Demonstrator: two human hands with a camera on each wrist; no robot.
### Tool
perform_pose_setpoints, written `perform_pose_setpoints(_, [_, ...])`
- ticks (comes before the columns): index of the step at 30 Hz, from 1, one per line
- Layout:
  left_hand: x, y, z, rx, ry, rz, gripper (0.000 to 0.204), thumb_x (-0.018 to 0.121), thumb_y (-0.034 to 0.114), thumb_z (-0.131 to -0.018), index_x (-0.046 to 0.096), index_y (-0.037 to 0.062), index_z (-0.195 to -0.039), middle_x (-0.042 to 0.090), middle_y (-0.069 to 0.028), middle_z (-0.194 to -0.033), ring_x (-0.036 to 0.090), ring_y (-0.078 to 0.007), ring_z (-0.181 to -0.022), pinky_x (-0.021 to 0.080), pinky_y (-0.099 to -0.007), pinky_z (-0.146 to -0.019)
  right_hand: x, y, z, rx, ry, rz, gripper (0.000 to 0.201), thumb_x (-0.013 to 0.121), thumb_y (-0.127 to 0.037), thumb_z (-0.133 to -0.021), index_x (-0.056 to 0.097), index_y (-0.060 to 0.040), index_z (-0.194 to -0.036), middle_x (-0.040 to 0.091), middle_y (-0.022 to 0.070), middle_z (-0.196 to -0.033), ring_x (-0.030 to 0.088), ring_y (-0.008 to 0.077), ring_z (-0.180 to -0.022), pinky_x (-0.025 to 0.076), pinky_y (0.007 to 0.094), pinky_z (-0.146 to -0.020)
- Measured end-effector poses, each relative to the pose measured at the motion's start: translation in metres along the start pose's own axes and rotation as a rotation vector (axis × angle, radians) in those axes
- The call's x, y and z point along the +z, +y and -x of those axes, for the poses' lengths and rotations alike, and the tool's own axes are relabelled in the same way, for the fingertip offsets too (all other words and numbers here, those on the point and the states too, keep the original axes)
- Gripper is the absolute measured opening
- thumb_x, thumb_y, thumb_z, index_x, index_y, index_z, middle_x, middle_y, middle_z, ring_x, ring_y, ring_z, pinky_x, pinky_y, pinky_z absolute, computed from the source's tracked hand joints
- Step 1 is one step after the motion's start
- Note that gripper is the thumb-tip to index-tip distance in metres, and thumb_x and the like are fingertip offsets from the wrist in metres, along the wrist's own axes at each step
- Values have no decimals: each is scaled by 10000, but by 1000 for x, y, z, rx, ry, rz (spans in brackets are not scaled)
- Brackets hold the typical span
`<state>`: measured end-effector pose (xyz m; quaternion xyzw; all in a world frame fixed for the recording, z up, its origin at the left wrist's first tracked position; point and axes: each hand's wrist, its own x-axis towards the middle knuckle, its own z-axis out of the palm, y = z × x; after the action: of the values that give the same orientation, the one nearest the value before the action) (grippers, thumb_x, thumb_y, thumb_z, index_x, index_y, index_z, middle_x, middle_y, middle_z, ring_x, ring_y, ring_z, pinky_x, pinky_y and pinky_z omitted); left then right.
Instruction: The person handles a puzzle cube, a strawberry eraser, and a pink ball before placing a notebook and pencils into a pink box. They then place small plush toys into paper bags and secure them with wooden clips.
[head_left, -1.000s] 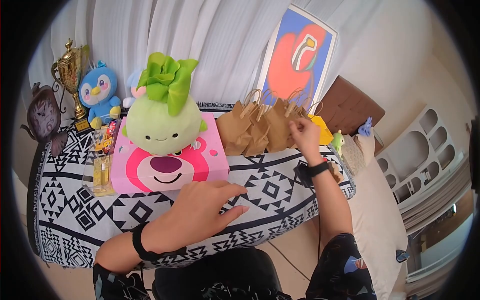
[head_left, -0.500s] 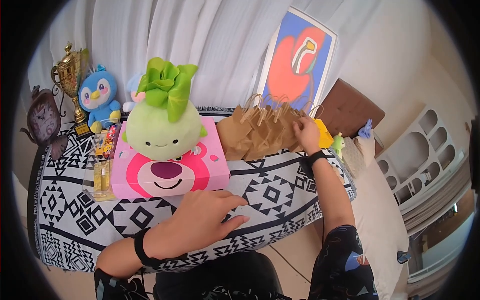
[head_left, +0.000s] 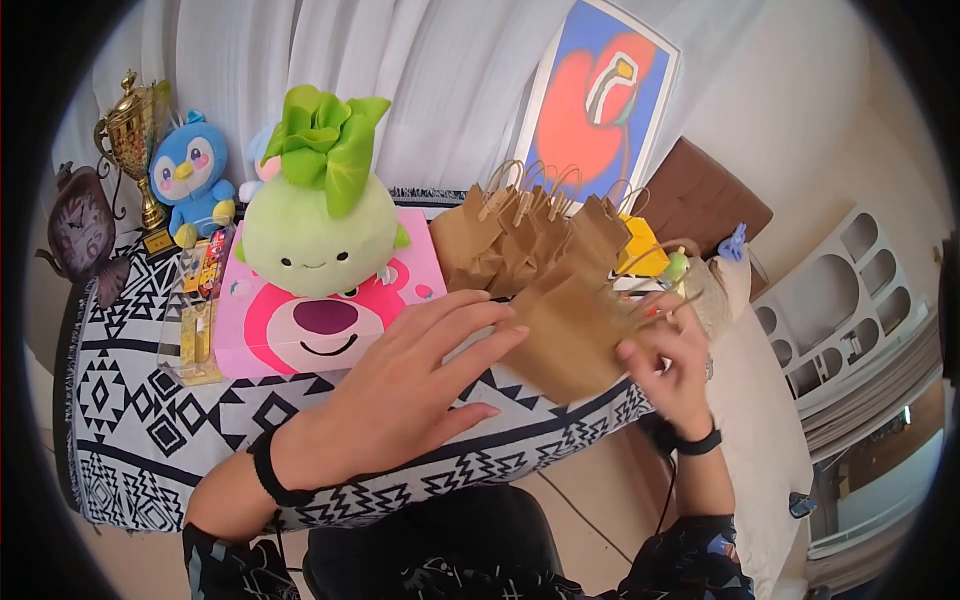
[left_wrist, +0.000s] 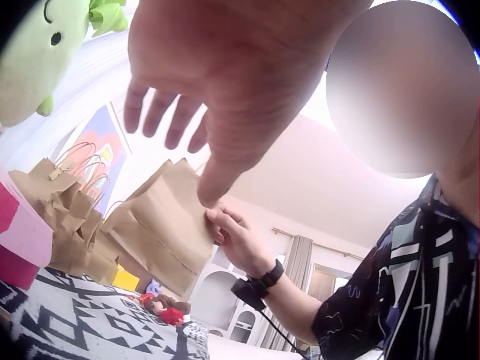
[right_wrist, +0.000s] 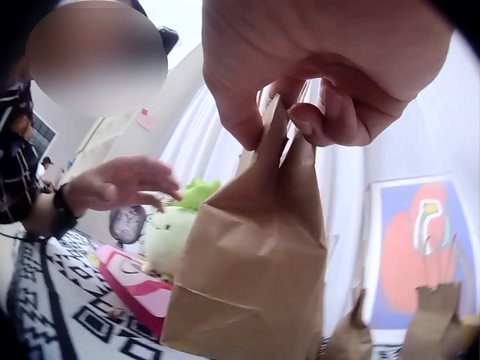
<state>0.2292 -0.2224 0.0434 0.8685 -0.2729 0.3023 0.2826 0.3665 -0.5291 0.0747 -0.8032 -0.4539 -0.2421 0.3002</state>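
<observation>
A brown paper bag (head_left: pixel 565 340) hangs from my right hand (head_left: pixel 675 370), blurred in the head view. In the right wrist view, fingers and thumb pinch the top of this bag (right_wrist: pixel 247 262) by its handles. My left hand (head_left: pixel 400 375) holds nothing; its relaxed fingers reach out toward the bag's left side. More brown paper bags (head_left: pixel 500 235) with twisted handles stand in a row behind. To the left, a round green plush (head_left: pixel 320 240) with a leafy top sits on a pink box (head_left: pixel 240 345) printed with a bear face.
Left of the box lie clear plastic packs (head_left: pixel 197 340). A blue penguin plush (head_left: pixel 190 170), a gold trophy (head_left: pixel 133 140) and a dark clock (head_left: pixel 80 225) stand behind them. A bird picture (head_left: pixel 600 100) leans at the back. A yellow object (head_left: pixel 645 250) is beside the bags. Patterned cloth (head_left: pixel 250 415) covers the table.
My right hand has taken a bag from the right end of the row and brought it nearer to me. My left hand has risen slightly, its fingers reaching further right.
</observation>
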Motion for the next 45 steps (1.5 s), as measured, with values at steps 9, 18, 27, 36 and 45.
perform_pose_setpoints(9, [11, -7, 3, 118, -122, 58, 785, 866, 288, -797, 534, 85, -1478, 570, -107, -1369, 556, -328, -1239, 468, -453, -1027, 33, -16, 24, -300, -187, -131, 136, 825, -83, -775, 808, -71, -910, 715, 51, -1072, 623, 114, -620, 508, 256, -557])
perform_pose_setpoints(18, [15, -9, 4, 245, -253, -119, 514, 869, 485, -771, 732, 140, -1126, 654, -16, -1061, 562, -303, -1172, 391, -590, -1040, 24, -21, 28, -515, -447, -78, 204, 811, -197, -769, 753, -120, -949, 717, 36, -1107, 665, 182, -646, 513, 291, -532])
perform_pose_setpoints(27, [9, 5, 7, -44, -314, 119, 392, 777, 340, -907, 689, 22, -696, 700, -105, -1038, 677, -323, -889, 557, -421, -736, 4, -13, 39, -340, -398, -210, 241, 789, -284, -859, 732, -82, -979, 704, 59, -943, 634, 228, -600, 489, 348, -509])
perform_pose_setpoints(36, [9, 14, 10, -85, -233, 81, 391, 795, 270, -892, 666, 8, -632, 711, -135, -1105, 702, -273, -730, 550, -373, -604, 6, 163, 42, 579, -198, 657, 303, 686, -323, -944, 778, -58, -832, 741, 161, -818, 724, 339, -798, 571, 428, -736])
perform_pose_setpoints(45, [9, 14, 11, -117, -246, 110, 419, 836, 303, -858, 629, 40, -606, 708, -134, -1123, 712, -274, -755, 565, -354, -630, 30, 202, 58, 646, -265, 565, 411, 816, -370, -815, 652, -26, -968, 736, 197, -952, 725, 375, -905, 570, 485, -805])
